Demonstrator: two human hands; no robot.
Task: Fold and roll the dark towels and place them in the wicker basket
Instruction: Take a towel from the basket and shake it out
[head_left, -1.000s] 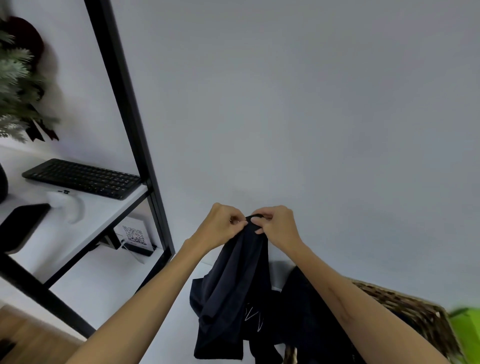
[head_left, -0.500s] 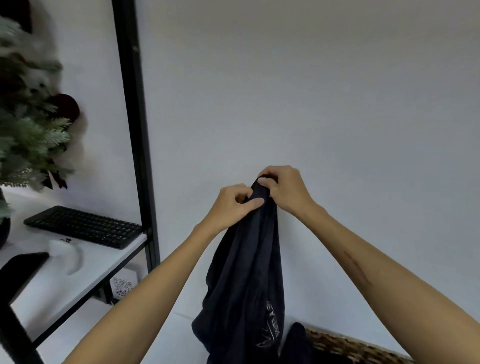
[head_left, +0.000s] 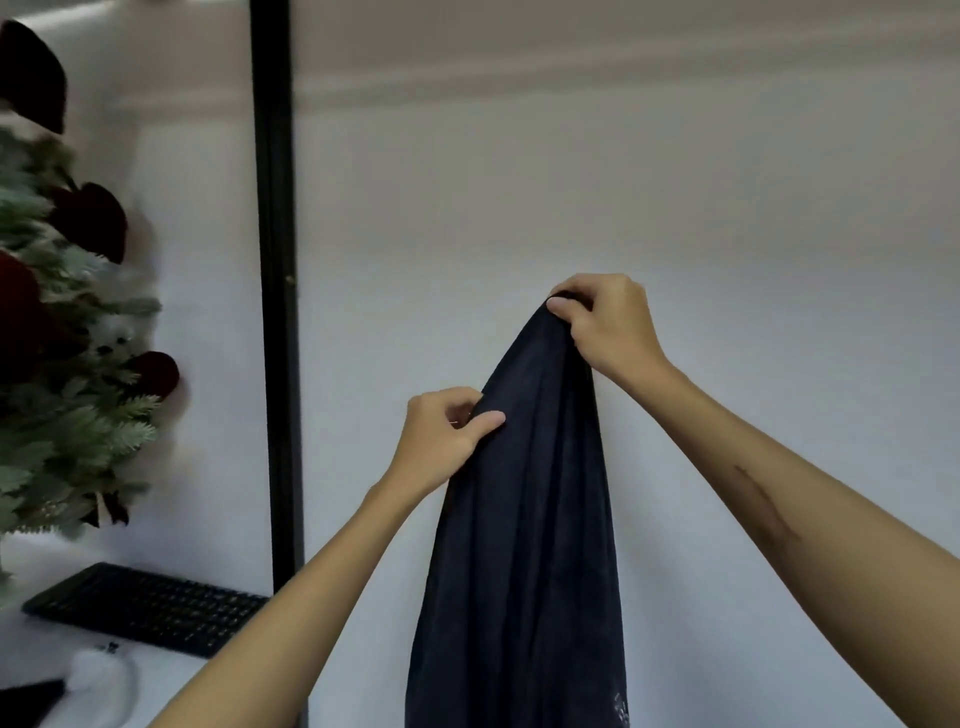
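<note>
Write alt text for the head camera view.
Two bare hands hold a dark towel up before a pale wall: the right hand pinches its top, the left hand pinches an edge lower down. At left, a black keyboard lies beside a black post.

towel (head_left: 524, 519): dark matt cloth | post (head_left: 274, 260): black, smooth

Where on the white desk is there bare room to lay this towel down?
Little shows. A narrow bare strip of white desk lies between the keyboard and the left forearm. Beyond it sit a white mouse and a dark object at the corner.
</note>
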